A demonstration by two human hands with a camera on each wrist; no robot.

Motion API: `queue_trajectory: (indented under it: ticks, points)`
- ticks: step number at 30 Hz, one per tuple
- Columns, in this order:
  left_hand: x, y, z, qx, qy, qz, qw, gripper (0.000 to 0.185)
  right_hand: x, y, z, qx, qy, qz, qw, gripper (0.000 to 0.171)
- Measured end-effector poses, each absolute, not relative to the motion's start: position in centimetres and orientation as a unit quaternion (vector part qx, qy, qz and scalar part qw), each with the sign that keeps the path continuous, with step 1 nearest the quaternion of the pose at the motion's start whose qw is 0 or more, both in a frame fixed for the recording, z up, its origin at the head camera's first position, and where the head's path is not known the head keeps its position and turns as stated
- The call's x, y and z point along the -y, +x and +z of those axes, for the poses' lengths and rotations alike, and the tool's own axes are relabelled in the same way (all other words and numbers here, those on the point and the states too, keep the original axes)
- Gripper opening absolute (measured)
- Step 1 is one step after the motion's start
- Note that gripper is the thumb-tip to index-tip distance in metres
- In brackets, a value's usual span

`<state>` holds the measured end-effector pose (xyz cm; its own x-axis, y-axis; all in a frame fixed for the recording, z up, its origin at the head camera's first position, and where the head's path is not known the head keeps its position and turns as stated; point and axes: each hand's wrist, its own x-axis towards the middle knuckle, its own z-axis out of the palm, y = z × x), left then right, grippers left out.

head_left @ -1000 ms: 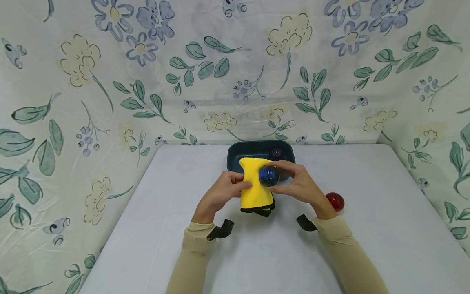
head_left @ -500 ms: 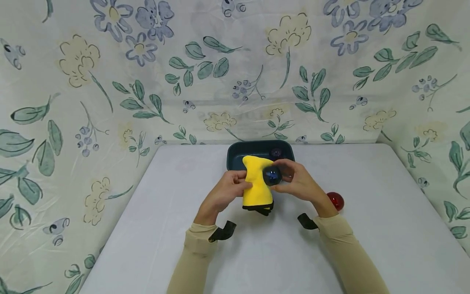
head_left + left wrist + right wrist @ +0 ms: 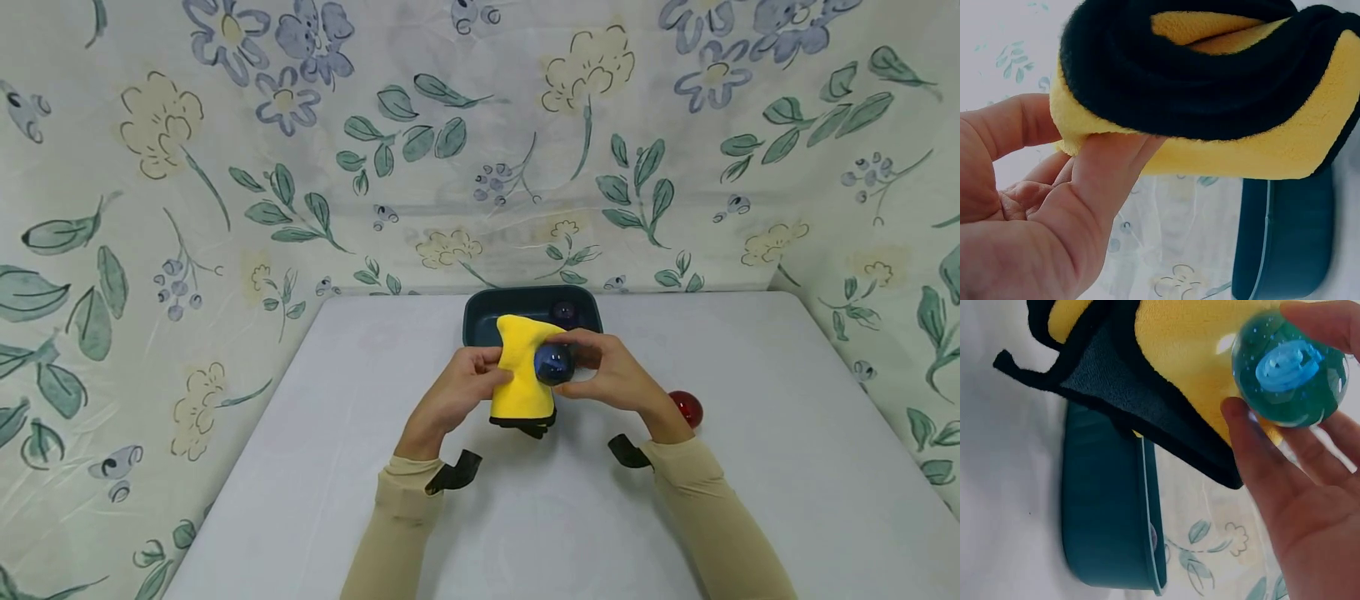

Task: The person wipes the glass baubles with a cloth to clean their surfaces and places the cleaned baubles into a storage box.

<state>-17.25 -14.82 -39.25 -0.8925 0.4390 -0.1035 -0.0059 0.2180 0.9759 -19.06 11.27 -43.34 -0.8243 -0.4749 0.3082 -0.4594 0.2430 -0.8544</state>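
Holding a folded yellow cloth (image 3: 521, 371) with a black edge, the left hand (image 3: 453, 396) has its fingers curled round the cloth's left side, above the white worktop (image 3: 300, 467). The right hand (image 3: 618, 379) pinches a blue glass ball (image 3: 553, 363) between thumb and fingertips, and the ball is pressed against the right side of the cloth. In the right wrist view the ball (image 3: 1289, 372) looks teal with a pale blue swirl inside, touching the yellow cloth (image 3: 1185, 344). Just behind both hands stands a dark green tub (image 3: 480, 317) at the far edge of the worktop, with a dark ball (image 3: 564, 312) lying inside it. A red ball (image 3: 686, 408) rests on the worktop just beside the right wrist. Flowered fabric (image 3: 225, 167) hangs behind and at both sides.
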Motion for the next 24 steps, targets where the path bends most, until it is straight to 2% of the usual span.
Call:
queue_trajectory:
  ticks: [17, 24]
  points:
    - [15.4, -17.4, -39.3, -0.765, 0.156, 0.597, 0.184, 0.043, -10.8, -18.6, -43.1, -0.772, -0.303, -0.559, 0.008, 0.064]
    - [15.3, -17.5, -39.4, -0.762, 0.151, 0.598, 0.195, 0.044, -10.4, -18.5, -43.1, -0.77, -0.286, -0.57, -0.014, 0.062]
